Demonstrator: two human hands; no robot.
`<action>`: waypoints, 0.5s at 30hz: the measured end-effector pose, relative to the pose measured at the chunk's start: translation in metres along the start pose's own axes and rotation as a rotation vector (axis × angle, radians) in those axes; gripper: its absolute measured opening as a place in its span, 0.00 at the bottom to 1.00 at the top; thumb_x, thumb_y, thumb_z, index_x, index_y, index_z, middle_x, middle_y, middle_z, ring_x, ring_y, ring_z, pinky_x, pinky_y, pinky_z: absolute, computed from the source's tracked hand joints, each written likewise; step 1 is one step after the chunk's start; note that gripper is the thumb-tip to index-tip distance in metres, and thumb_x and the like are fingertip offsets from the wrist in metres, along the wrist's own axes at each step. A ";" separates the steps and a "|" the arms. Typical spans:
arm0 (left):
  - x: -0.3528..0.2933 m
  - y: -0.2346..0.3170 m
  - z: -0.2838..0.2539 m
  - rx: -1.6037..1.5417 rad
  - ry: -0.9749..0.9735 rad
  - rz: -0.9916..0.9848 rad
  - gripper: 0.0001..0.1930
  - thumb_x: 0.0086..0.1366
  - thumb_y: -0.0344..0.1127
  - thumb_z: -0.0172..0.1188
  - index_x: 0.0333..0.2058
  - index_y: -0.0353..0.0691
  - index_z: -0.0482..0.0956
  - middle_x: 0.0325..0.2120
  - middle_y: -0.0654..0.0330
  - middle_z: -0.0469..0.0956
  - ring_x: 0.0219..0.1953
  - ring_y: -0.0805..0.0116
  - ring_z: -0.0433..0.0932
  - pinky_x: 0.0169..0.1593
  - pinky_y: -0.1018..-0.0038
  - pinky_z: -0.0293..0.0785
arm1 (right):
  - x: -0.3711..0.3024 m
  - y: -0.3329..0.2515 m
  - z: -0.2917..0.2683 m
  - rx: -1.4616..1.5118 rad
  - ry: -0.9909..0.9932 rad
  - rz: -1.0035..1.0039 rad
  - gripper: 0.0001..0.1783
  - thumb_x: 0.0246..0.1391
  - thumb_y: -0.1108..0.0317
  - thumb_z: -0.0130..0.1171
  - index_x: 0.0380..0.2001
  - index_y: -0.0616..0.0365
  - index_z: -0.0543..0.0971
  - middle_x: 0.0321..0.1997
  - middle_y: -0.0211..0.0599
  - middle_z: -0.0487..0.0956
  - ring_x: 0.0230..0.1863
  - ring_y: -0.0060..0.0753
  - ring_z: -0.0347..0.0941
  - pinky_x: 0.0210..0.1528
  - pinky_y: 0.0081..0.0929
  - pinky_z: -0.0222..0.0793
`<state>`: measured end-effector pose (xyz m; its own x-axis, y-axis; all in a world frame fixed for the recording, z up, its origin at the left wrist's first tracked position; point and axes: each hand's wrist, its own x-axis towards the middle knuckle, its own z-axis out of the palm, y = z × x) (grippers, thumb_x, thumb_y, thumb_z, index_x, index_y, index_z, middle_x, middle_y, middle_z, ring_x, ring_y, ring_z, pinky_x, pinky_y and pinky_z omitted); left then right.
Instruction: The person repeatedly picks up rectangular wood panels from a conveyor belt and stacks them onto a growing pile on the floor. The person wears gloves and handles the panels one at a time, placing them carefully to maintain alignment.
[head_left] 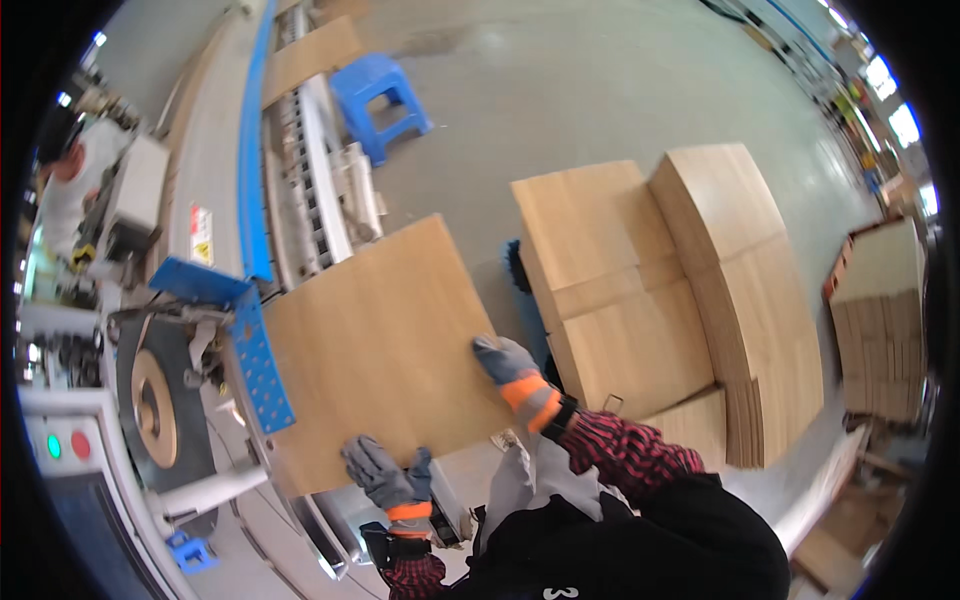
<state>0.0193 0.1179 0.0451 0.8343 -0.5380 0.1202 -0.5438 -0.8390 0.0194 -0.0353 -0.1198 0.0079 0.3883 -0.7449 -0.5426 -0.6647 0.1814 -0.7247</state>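
A flat light-brown wooden board (385, 340) lies on the bed of an edge-banding machine, its left side against the blue perforated guard plate (262, 365). My left hand (385, 475), in a grey glove with an orange cuff, rests on the board's near edge, fingers spread on its top and thumb apart. My right hand (510, 370), gloved the same way, closes on the board's right edge, its fingertips at the rim; its thumb is hidden.
Stacked wooden boards (640, 290) stand close on my right, with a taller stack (745, 300) beside them. Ahead are a blue stool (375, 95) and another board (315, 55) on the machine. A control panel (75, 450) and a tape reel (153, 408) are left; a person (85, 180) is beyond.
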 end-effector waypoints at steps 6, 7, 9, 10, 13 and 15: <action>0.063 -0.002 0.021 0.044 0.149 0.100 0.42 0.54 0.65 0.45 0.50 0.25 0.60 0.50 0.37 0.60 0.55 0.40 0.56 0.57 0.54 0.51 | 0.041 -0.050 -0.010 0.072 -0.100 -0.074 0.30 0.48 0.44 0.43 0.31 0.65 0.75 0.32 0.56 0.75 0.38 0.55 0.71 0.37 0.40 0.64; 0.075 -0.001 0.023 0.056 0.114 0.081 0.41 0.54 0.64 0.44 0.49 0.25 0.61 0.50 0.37 0.60 0.54 0.40 0.56 0.57 0.54 0.51 | 0.042 -0.057 -0.012 0.162 -0.033 -0.093 0.29 0.48 0.45 0.44 0.32 0.64 0.75 0.35 0.54 0.75 0.40 0.54 0.70 0.39 0.40 0.64; 0.099 0.000 0.028 0.030 0.166 0.097 0.40 0.54 0.64 0.45 0.46 0.26 0.63 0.48 0.38 0.62 0.52 0.42 0.59 0.55 0.55 0.54 | 0.035 -0.057 -0.021 0.283 0.128 -0.106 0.27 0.48 0.46 0.45 0.34 0.62 0.74 0.38 0.52 0.74 0.43 0.53 0.69 0.42 0.38 0.63; 0.112 -0.001 0.031 0.009 0.227 0.132 0.40 0.54 0.64 0.45 0.45 0.26 0.65 0.46 0.39 0.64 0.50 0.42 0.61 0.54 0.55 0.55 | 0.024 -0.051 -0.024 0.350 0.229 -0.135 0.26 0.48 0.47 0.46 0.35 0.61 0.74 0.38 0.51 0.74 0.43 0.52 0.68 0.43 0.38 0.63; 0.152 -0.003 0.044 0.014 0.297 0.130 0.39 0.55 0.64 0.44 0.44 0.26 0.65 0.45 0.40 0.65 0.49 0.44 0.63 0.52 0.56 0.58 | -0.027 0.004 -0.042 0.466 0.513 -0.263 0.21 0.49 0.51 0.49 0.35 0.58 0.75 0.37 0.48 0.74 0.42 0.47 0.69 0.45 0.35 0.63; 0.177 -0.003 0.051 0.089 0.314 0.103 0.39 0.55 0.65 0.42 0.45 0.26 0.66 0.44 0.40 0.66 0.48 0.44 0.64 0.51 0.57 0.60 | -0.070 0.070 -0.059 0.494 0.417 -0.135 0.22 0.50 0.51 0.49 0.37 0.59 0.74 0.36 0.45 0.75 0.42 0.44 0.70 0.45 0.34 0.64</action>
<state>0.1733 0.0207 0.0155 0.6995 -0.5803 0.4170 -0.6022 -0.7929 -0.0933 -0.1462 -0.0931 0.0202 0.1023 -0.9500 -0.2950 -0.2180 0.2679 -0.9385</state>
